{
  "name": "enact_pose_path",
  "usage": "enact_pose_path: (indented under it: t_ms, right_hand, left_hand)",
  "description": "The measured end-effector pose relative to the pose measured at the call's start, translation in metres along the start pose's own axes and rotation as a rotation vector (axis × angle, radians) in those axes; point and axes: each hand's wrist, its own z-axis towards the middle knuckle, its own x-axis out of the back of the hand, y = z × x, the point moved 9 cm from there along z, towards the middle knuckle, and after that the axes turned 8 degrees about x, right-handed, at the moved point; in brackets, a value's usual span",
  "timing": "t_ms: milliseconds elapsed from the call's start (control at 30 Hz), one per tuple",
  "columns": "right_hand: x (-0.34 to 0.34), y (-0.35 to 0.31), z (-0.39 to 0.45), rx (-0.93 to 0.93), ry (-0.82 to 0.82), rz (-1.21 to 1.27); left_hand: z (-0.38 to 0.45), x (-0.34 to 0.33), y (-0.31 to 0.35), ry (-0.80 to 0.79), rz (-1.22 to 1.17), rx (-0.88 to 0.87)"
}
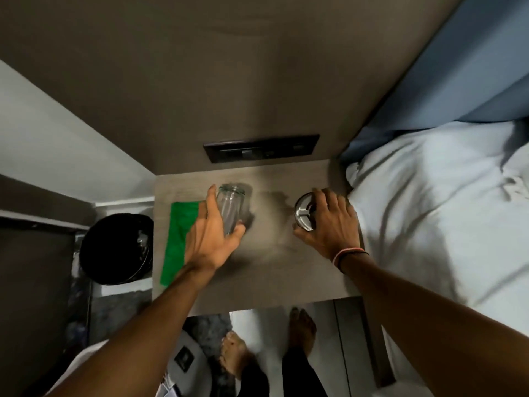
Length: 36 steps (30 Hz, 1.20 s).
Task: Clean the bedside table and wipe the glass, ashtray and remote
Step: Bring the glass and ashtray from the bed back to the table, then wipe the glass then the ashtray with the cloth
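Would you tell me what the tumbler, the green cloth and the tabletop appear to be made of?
Tumbler: clear glass, since the table shows through it. Green cloth: soft matte fabric, probably microfibre. Bedside table: matte grey wood-grain surface, likely laminate.

Landmark: table (pixel 274 270). Glass (pixel 230 209) is standing on the table, left of centre, toward the back. Left hand (pixel 209 239) is wrapping around the glass. Cloth (pixel 179 239) is lying on the table's left edge, partly under the left arm. Ashtray (pixel 305 214) is sitting on the table, right side, with the right hand (pixel 332 224) closing over it. Panel (pixel 262 149) is sitting on the wall behind the table. Bin (pixel 117 249) is standing left of the table. Bed (pixel 438 210) is lying right of the table.
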Motion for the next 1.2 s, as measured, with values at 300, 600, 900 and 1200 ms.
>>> enact_pose_path:
  t_ms: [300,600,900,1200]
  right_hand:
    - [-0.056,0.050,-0.005,-0.195,-0.082,0.030]
    - [-0.093,0.056,-0.024,-0.004,-0.203,-0.043]
    - [-0.117,0.053,-0.028,0.045,-0.185,-0.056]
    - [-0.074,-0.058,0.015,0.515,-0.126,0.275]
  left_hand:
    - [0.004,-0.037,0.001,0.084,-0.155,-0.020]
    - [-0.012,-0.073,0.011,0.023,-0.194,-0.001]
    - [-0.006,-0.078,-0.003,-0.099,-0.053,0.034]
    - [0.018,-0.040,-0.010,-0.364,0.021,0.001]
